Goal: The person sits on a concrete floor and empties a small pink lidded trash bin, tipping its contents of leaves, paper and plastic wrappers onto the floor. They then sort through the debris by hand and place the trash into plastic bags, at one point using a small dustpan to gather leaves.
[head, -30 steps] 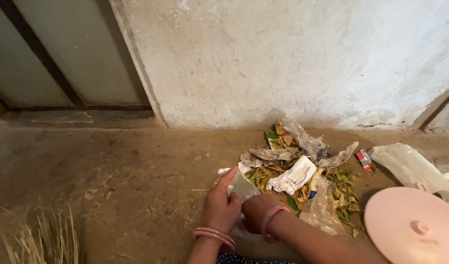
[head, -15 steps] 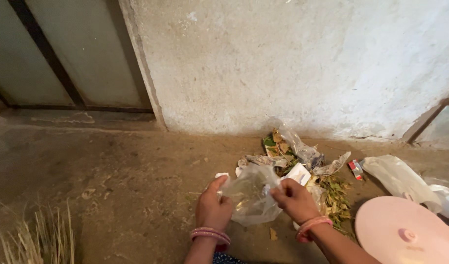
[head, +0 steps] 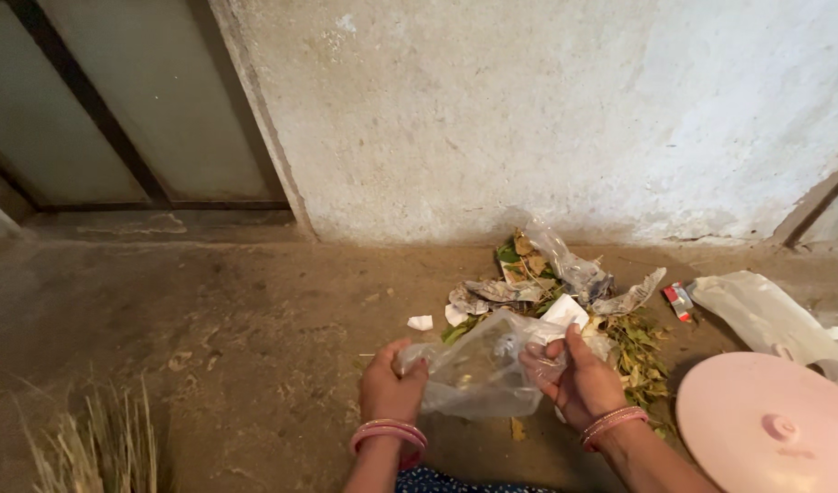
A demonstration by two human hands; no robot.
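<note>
Both our hands grip one clear plastic bag [head: 478,370] low above the dirt floor [head: 209,347], just in front of a litter pile [head: 556,292] of dry leaves, paper scraps and wrappers by the wall [head: 528,110]. Our left hand [head: 391,388] pinches the bag's left edge; our right hand [head: 583,379] clutches its right side, fingers curled into the film. We see a pink round lid [head: 766,434] at right, a white bag [head: 766,315] beyond it, and broom bristles [head: 99,447] at lower left.
</note>
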